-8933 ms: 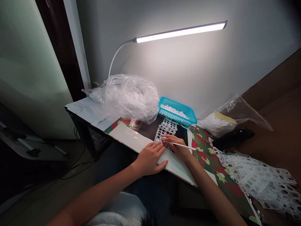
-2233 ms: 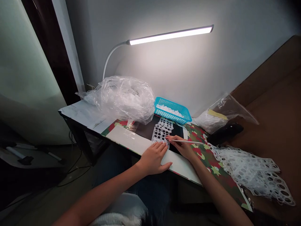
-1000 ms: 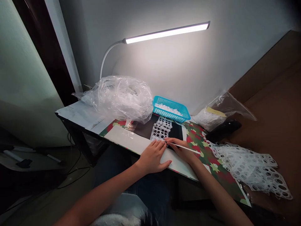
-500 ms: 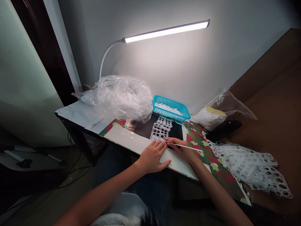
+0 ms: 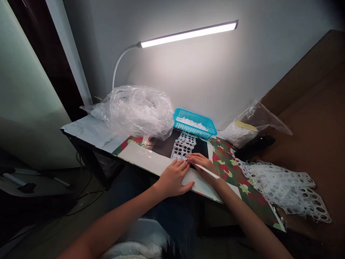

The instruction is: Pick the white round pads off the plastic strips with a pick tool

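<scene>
A white plastic sheet with rows of round holes [image 5: 184, 144] lies on a black mat [image 5: 161, 145]. White pieces sit in holes along its near end. My left hand [image 5: 175, 178] rests flat at that near end, fingers stretched out and thumb apart. Close beside its fingertips, my right hand [image 5: 207, 166] is closed on a thin white stick [image 5: 208, 172], which slants back toward the wrist. The stick's tip is at the sheet's near edge, and the fingers partly hide what it touches.
Behind the sheet stands a blue basket [image 5: 206, 135] of small white pieces. A large clear plastic bag [image 5: 140, 111] bulges on the left. Punched-out sheets [image 5: 285, 190] pile up at the right, below another bag [image 5: 239, 135] and a black object [image 5: 256, 145]. A lamp [image 5: 188, 34] shines above.
The stick's free end has swung down and toward me in my right hand. My left hand stays on the sheet's near end. The whole view has shifted slightly.
</scene>
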Tool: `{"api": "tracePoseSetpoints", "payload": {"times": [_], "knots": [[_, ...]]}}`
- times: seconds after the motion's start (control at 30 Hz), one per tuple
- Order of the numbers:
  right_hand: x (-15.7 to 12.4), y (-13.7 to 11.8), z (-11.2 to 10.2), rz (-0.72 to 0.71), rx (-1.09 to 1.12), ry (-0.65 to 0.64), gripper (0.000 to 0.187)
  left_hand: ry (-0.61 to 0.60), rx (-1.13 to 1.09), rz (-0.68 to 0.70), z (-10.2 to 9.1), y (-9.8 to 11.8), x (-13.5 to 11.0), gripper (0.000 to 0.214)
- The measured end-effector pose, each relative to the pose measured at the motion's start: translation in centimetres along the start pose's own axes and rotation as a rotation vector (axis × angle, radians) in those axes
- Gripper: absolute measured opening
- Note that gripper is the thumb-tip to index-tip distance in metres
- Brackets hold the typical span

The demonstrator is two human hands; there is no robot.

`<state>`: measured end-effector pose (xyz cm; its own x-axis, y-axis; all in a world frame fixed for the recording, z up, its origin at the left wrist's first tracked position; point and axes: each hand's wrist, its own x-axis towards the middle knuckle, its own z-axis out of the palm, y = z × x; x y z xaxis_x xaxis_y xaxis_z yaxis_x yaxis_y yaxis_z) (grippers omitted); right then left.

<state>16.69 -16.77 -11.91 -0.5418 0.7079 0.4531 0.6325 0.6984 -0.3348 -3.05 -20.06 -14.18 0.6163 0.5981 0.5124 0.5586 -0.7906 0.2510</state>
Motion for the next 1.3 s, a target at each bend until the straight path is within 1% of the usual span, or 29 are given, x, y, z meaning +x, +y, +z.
{"api": "tracePoseSetpoints", "payload": {"times": [0.17,0.37,0.5,0.63,0.77,0.97,1.13,1.2,1.3], "knots": [[0.3,0.2,0.2,0.027,-0.021,0.01,0.024,-0.002,-0.001,0.0,-0.1,0.0,0.0,0.058],[0.4,0.4,0.4,0.061,-0.006,0.128,0.023,-0.006,-0.006,-0.011,0.0,-0.1,0.1,0.06],[0.3,0.3,0.3,0.101,0.047,0.17,0.023,-0.016,0.004,-0.007,-0.1,0.0,0.1,0.06],[0.3,0.0,0.1,0.156,0.092,0.16,0.023,-0.025,0.036,-0.004,-0.1,0.2,0.1,0.059],[0.3,-0.1,0.0,0.167,0.095,0.14,0.025,-0.043,0.075,0.005,-0.1,0.4,0.2,0.058],[0.2,0.1,0.0,0.139,0.012,0.17,0.024,-0.083,0.068,-0.024,-0.2,0.6,0.8,0.051],[0.2,0.1,0.1,0.14,-0.031,0.16,0.024,-0.072,0.039,-0.032,-0.4,0.7,1.3,0.045],[0.2,0.2,0.2,0.16,-0.003,0.156,0.023,-0.064,0.028,-0.025,-0.4,0.6,1.2,0.046],[0.2,0.5,0.2,0.195,0.139,0.131,0.02,-0.043,0.012,0.001,-0.1,0.4,0.8,0.051]]}}
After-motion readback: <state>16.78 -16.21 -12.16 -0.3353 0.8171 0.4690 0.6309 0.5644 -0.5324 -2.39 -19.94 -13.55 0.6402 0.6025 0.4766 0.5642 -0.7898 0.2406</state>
